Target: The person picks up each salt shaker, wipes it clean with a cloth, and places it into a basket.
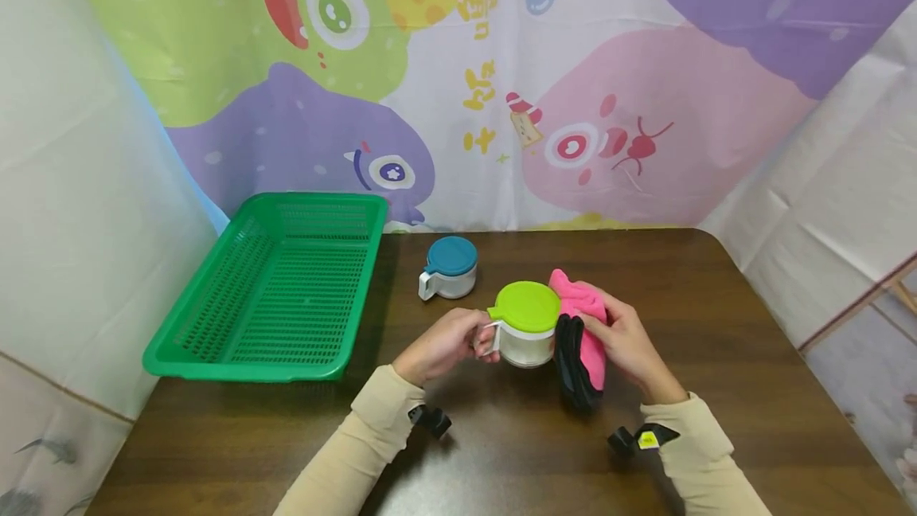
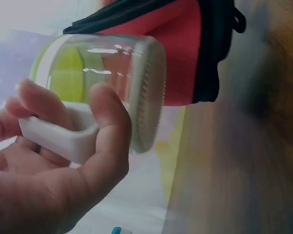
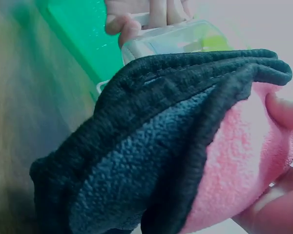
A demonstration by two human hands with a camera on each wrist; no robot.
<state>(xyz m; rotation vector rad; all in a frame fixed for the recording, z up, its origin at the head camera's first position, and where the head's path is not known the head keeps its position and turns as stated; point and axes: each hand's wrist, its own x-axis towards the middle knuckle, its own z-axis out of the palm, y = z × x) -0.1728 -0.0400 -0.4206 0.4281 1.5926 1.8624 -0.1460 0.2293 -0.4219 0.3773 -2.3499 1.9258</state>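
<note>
My left hand (image 1: 453,342) grips the white handle of a clear jar (image 1: 526,346) with a lime-green lid (image 1: 528,306). In the left wrist view the jar (image 2: 122,73) shows see-through walls and a ridged base, with fingers curled through its handle (image 2: 63,134). My right hand (image 1: 630,341) pinches a folded pink cloth (image 1: 593,353) with black edging, held against the jar's right side. Close up in the right wrist view, the cloth (image 3: 239,151) has a fuzzy pink face and a dark grey one, and it covers part of the jar (image 3: 161,41).
A similar jar with a blue lid (image 1: 453,256) stands behind on the brown table (image 1: 501,452). To the left is a green plastic basket (image 1: 351,325) with slotted sides. A cartoon-printed curtain (image 1: 473,181) hangs along the table's back edge.
</note>
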